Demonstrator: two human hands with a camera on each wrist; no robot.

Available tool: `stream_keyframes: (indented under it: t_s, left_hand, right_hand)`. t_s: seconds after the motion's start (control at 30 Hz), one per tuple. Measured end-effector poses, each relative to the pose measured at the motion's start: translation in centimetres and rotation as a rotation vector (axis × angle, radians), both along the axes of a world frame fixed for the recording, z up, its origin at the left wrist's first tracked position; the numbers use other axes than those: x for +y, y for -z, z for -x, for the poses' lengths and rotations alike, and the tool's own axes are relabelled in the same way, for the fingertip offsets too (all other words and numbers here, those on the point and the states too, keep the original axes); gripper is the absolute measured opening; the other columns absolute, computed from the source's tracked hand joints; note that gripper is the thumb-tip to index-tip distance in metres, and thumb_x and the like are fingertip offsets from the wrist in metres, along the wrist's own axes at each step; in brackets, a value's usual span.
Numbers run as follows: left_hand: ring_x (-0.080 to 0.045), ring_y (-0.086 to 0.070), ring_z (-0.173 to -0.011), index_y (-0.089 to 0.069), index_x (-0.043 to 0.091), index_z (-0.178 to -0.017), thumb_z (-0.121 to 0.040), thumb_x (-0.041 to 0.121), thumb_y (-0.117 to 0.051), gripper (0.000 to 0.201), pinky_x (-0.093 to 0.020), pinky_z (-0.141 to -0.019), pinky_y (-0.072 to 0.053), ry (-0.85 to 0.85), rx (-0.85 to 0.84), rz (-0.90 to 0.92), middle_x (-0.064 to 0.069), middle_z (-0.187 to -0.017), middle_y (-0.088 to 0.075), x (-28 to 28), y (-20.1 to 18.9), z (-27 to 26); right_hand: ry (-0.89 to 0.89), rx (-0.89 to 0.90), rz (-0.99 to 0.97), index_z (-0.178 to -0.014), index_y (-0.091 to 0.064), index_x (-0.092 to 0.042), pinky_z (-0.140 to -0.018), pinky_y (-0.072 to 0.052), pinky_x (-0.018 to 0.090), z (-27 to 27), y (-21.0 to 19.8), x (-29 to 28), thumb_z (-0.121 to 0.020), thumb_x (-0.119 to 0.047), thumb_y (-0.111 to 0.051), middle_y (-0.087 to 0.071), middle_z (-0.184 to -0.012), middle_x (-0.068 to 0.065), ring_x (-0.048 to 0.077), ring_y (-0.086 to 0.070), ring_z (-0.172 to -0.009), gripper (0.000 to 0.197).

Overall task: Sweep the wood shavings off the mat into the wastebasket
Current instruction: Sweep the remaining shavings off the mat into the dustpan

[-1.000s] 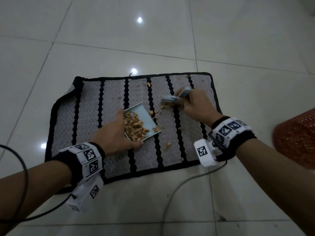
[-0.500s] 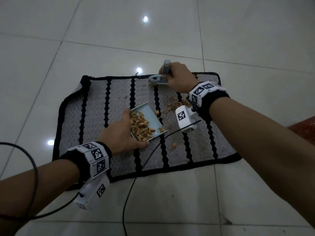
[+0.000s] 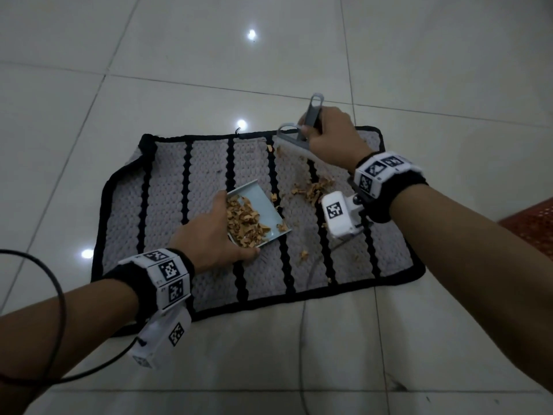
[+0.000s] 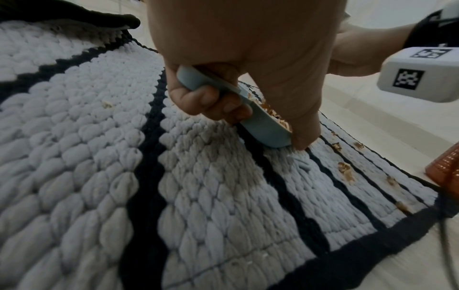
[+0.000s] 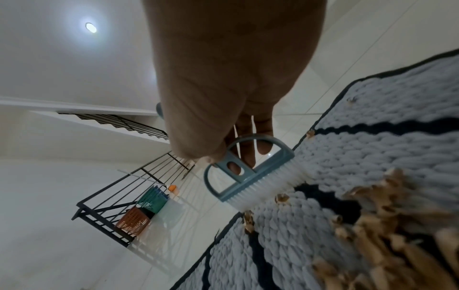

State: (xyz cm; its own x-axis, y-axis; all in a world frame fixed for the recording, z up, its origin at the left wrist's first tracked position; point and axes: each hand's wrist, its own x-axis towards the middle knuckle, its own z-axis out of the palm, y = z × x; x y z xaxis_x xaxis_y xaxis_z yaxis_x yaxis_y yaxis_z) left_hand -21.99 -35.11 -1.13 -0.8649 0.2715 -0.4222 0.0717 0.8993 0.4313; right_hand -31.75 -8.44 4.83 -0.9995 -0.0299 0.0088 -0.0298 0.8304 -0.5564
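Note:
A grey mat (image 3: 167,187) with black stripes lies on the tiled floor. My left hand (image 3: 209,235) grips a pale blue dustpan (image 3: 263,205) by its handle (image 4: 206,82), and the pan rests on the mat's middle with a heap of wood shavings (image 3: 244,221) in it. My right hand (image 3: 332,139) grips a small grey hand brush (image 3: 291,139) at the mat's far edge, its white bristles (image 5: 270,186) on the weave. Loose shavings (image 3: 312,188) lie between brush and pan. An orange mesh wastebasket (image 3: 532,223) shows at the right edge.
A black cable (image 3: 57,298) loops from my left wrist over the floor on the near left. Another thin cable (image 3: 303,339) runs from the right wrist across the mat's near edge. Railings and coloured baskets (image 5: 139,212) stand far off in the right wrist view.
My right hand has carried the brush from the mat's middle to its far edge. The left hand keeps the dustpan in the same spot.

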Motion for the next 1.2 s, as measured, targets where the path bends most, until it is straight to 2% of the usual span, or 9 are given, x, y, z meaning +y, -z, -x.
stream_keyframes:
  t_s: [0.1,0.17,0.4,0.5,0.67,0.77,0.9,1.07,1.2]
  left_hand:
    - [-0.026,-0.066,-0.097,0.000,0.028,-0.153,-0.060,0.071,-0.077,0.129,-0.039,-0.079,-0.058,0.004,0.011,0.011,-0.005,-0.123,-0.064,0.1,-0.1,0.0]
    - [-0.027,-0.065,-0.098,0.000,0.027,-0.153,-0.061,0.070,-0.078,0.128,-0.040,-0.079,-0.058,0.006,0.015,0.015,-0.005,-0.123,-0.063,0.1,-0.1,0.0]
    - [-0.025,-0.065,-0.098,-0.002,0.026,-0.153,-0.060,0.069,-0.078,0.127,-0.040,-0.079,-0.057,0.010,0.015,-0.011,-0.003,-0.121,-0.064,0.0,-0.2,0.0]
    - [-0.024,-0.065,-0.096,-0.003,0.026,-0.153,-0.059,0.070,-0.078,0.127,-0.040,-0.079,-0.058,0.012,0.025,-0.013,-0.002,-0.119,-0.064,-0.1,-0.1,0.0]
    - [-0.024,-0.065,-0.095,-0.002,0.026,-0.152,-0.060,0.071,-0.077,0.127,-0.041,-0.079,-0.058,0.019,0.023,-0.002,-0.002,-0.119,-0.064,-0.1,0.0,-0.1]
    - [-0.024,-0.065,-0.096,-0.002,0.027,-0.153,-0.058,0.073,-0.076,0.129,-0.041,-0.080,-0.058,0.023,0.020,-0.016,-0.002,-0.120,-0.064,-0.5,0.1,-0.3]
    - [-0.023,-0.065,-0.099,-0.002,0.029,-0.153,-0.053,0.078,-0.074,0.132,-0.041,-0.082,-0.058,0.018,0.019,-0.031,-0.001,-0.125,-0.062,-1.1,0.2,-0.6]
    - [-0.023,-0.065,-0.102,-0.002,0.031,-0.152,-0.050,0.081,-0.071,0.134,-0.041,-0.083,-0.058,0.021,0.014,-0.019,-0.002,-0.127,-0.062,-1.3,0.2,-0.8]
    - [-0.023,-0.065,-0.100,-0.006,0.028,-0.152,-0.056,0.074,-0.077,0.128,-0.037,-0.083,-0.056,0.034,0.017,-0.016,-0.001,-0.125,-0.063,-0.8,0.0,-0.4]
  right_hand:
    - [-0.003,-0.010,-0.035,-0.094,-0.068,0.000,-0.071,-0.056,0.041,1.1,0.5,-1.8,-0.095,-0.015,-0.053,-0.070,-0.089,0.019,0.033,-0.064,-0.078,0.021]
    - [-0.029,-0.043,-0.039,-0.096,-0.066,0.002,-0.069,-0.053,0.037,0.9,0.9,-2.9,-0.094,-0.014,-0.054,-0.069,-0.090,0.020,0.034,-0.064,-0.079,0.020]
    - [-0.291,-0.164,-0.065,-0.090,-0.069,-0.009,-0.075,-0.054,0.037,-2.2,0.3,-1.2,-0.092,-0.011,-0.059,-0.070,-0.091,0.007,0.022,-0.064,-0.084,0.011]
    - [-0.281,-0.190,-0.036,-0.095,-0.071,-0.008,-0.080,-0.050,0.031,-3.1,-0.9,0.2,-0.095,-0.008,-0.058,-0.070,-0.095,0.005,0.020,-0.064,-0.091,0.012]
    - [-0.162,-0.033,0.050,-0.101,-0.072,-0.006,-0.089,-0.052,0.035,-0.9,-1.1,0.3,-0.094,-0.007,-0.057,-0.072,-0.102,0.010,0.020,-0.064,-0.096,0.016]
    - [-0.245,0.011,0.045,-0.101,-0.074,-0.006,-0.091,-0.051,0.029,0.4,-0.4,-1.5,-0.093,-0.005,-0.060,-0.072,-0.105,0.008,0.013,-0.063,-0.097,0.017]
    - [-0.339,-0.107,0.009,-0.096,-0.075,-0.013,-0.089,-0.053,0.031,0.5,0.6,-2.7,-0.089,0.000,-0.063,-0.074,-0.106,0.007,0.014,-0.064,-0.099,0.019]
    - [-0.430,-0.217,-0.069,-0.102,-0.073,-0.014,-0.072,-0.039,0.001,-2.5,-0.3,0.4,-0.092,0.000,-0.061,-0.067,-0.096,-0.004,0.001,-0.058,-0.084,0.021]
    - [-0.331,-0.227,-0.025,-0.102,-0.072,-0.015,-0.067,-0.038,-0.005,-5.9,-0.8,3.1,-0.095,-0.005,-0.060,-0.068,-0.094,-0.005,-0.003,-0.058,-0.077,0.017]
